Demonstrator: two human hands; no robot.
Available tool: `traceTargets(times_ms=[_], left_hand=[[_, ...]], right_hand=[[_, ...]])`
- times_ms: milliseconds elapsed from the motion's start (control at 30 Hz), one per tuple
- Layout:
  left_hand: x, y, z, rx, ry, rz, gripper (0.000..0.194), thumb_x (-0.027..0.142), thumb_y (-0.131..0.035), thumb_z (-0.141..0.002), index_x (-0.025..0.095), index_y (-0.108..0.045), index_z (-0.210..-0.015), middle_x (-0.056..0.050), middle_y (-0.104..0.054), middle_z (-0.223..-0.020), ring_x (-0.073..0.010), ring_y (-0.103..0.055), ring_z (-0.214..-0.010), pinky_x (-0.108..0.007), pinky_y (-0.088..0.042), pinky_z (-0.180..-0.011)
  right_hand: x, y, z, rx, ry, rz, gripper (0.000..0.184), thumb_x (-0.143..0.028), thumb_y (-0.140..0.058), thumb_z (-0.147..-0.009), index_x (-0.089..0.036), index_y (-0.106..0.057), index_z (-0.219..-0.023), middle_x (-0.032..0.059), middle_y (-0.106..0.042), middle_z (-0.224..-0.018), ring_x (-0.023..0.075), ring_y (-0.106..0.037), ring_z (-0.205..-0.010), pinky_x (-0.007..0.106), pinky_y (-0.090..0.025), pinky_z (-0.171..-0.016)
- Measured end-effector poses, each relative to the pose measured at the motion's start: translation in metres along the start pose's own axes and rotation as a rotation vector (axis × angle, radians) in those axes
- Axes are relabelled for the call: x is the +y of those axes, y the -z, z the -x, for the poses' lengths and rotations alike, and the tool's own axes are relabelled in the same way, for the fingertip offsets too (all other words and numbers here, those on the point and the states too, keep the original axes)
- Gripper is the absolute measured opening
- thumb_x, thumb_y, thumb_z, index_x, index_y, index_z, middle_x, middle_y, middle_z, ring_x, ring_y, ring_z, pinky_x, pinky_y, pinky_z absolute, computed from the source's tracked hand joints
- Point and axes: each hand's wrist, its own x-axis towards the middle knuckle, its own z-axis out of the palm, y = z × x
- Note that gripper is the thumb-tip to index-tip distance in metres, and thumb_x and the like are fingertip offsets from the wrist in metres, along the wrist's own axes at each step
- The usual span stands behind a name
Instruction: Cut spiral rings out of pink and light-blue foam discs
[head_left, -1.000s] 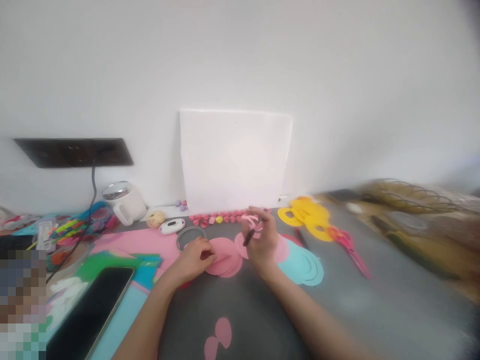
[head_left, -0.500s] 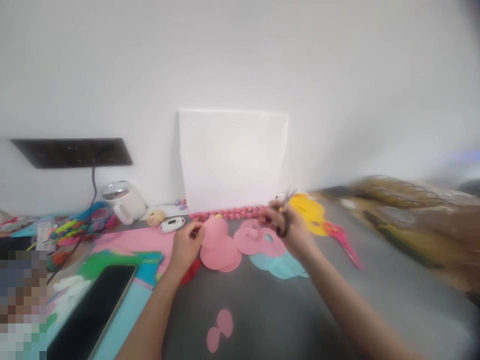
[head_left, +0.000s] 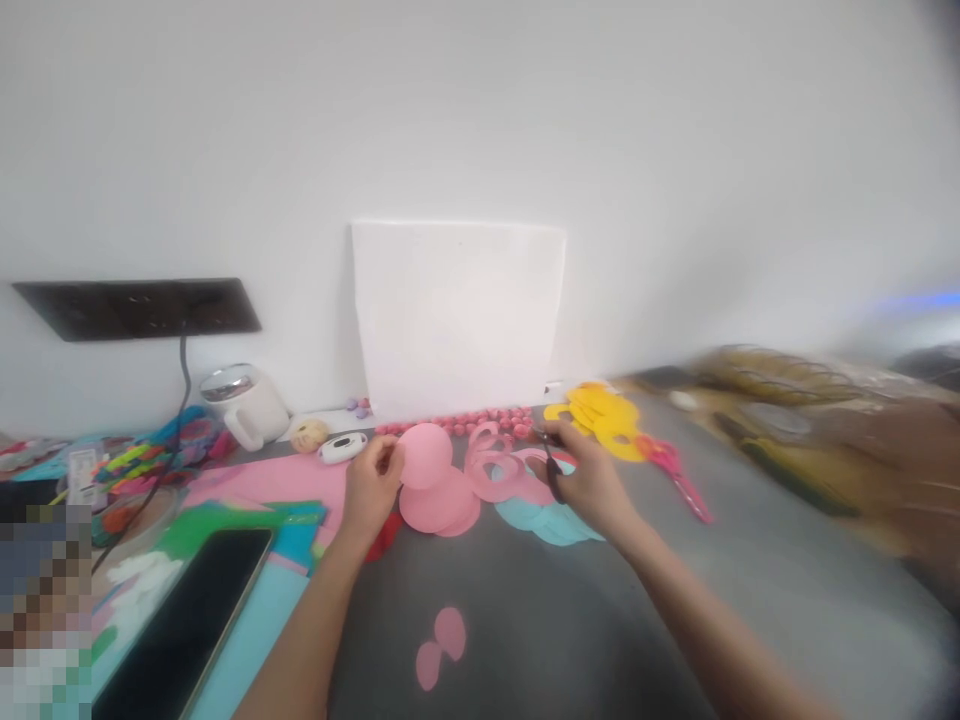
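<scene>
A round pink paper circle (head_left: 424, 456) is pinched at its left edge by my left hand (head_left: 373, 490). Under it, several pink paper circles (head_left: 442, 505) lie overlapping on the dark table. My right hand (head_left: 589, 480) has its fingers in the dark handles of a pair of scissors (head_left: 553, 468); the blades are blurred and hard to make out. Just left of the scissors are ring-shaped pink paper offcuts (head_left: 486, 485), one loop curling upward. Light blue paper pieces (head_left: 551, 522) lie below my right hand. Two small pink paper ovals (head_left: 450, 633) rest nearer to me.
Yellow paper cut-outs (head_left: 607, 415) and pink-handled scissors (head_left: 679, 475) lie on the right. A white board (head_left: 459, 320) leans on the wall behind red beads (head_left: 465, 424). On the left are a phone (head_left: 191, 620), coloured sheets (head_left: 247, 525) and a white mug (head_left: 247, 405).
My right hand has come down with the scissors, which have turned from pointing up and right. A curling pink loop now shows on the offcuts. The circle in my left hand looks rounder.
</scene>
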Motion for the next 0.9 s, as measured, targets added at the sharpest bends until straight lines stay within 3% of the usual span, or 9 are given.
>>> traceTargets(times_ms=[100, 200, 400, 633, 900], left_hand=[[0.0, 0.001, 0.0, 0.002, 0.034, 0.035, 0.025, 0.04, -0.051, -0.078, 0.016, -0.059, -0.082, -0.006, -0.064, -0.076, -0.0186, -0.058, -0.07, -0.026, -0.045, -0.058], [0.0, 0.0, 0.0, -0.002, 0.021, 0.059, 0.023, 0.039, -0.053, -0.077, 0.016, -0.058, -0.078, -0.005, -0.064, -0.074, -0.0184, -0.059, -0.069, -0.026, -0.045, -0.058], [-0.003, -0.002, 0.0, -0.003, -0.004, 0.051, 0.021, 0.037, -0.052, -0.077, 0.016, -0.059, -0.078, -0.005, -0.064, -0.075, -0.0186, -0.059, -0.07, -0.027, -0.045, -0.062], [-0.005, -0.001, 0.0, 0.004, -0.01, 0.033, 0.021, 0.036, -0.052, -0.077, 0.017, -0.059, -0.079, -0.006, -0.065, -0.076, -0.0195, -0.06, -0.073, -0.028, -0.046, -0.063], [-0.004, 0.0, 0.001, 0.0, 0.029, 0.052, 0.023, 0.038, -0.052, -0.077, 0.017, -0.06, -0.08, -0.006, -0.065, -0.077, -0.0199, -0.06, -0.072, -0.028, -0.046, -0.061]], right_hand=[[0.0, -0.008, -0.009, -0.114, -0.018, 0.008, 0.031, -0.025, -0.061, -0.07, -0.019, -0.057, -0.1, 0.0062, -0.067, -0.093, 0.0227, -0.062, -0.085, 0.034, -0.049, -0.075], [0.007, -0.014, -0.025, -0.042, -0.044, 0.101, 0.028, -0.025, -0.059, -0.07, -0.019, -0.056, -0.097, 0.0059, -0.066, -0.088, 0.0219, -0.061, -0.082, 0.031, -0.047, -0.07], [0.023, -0.033, -0.063, -0.212, -0.04, 0.196, 0.028, -0.016, -0.055, -0.068, -0.021, -0.057, -0.095, 0.0005, -0.064, -0.076, 0.016, -0.056, -0.064, 0.022, -0.039, -0.053], [0.032, -0.059, -0.089, -0.312, -0.053, 0.315, 0.033, -0.009, -0.058, -0.064, -0.022, -0.061, -0.095, -0.0003, -0.065, -0.074, 0.0141, -0.055, -0.061, 0.021, -0.033, -0.052], [0.035, -0.065, -0.098, -0.338, -0.049, 0.415, 0.037, -0.007, -0.055, -0.067, -0.024, -0.063, -0.099, 0.0017, -0.068, -0.079, 0.0165, -0.057, -0.067, 0.022, -0.033, -0.055]])
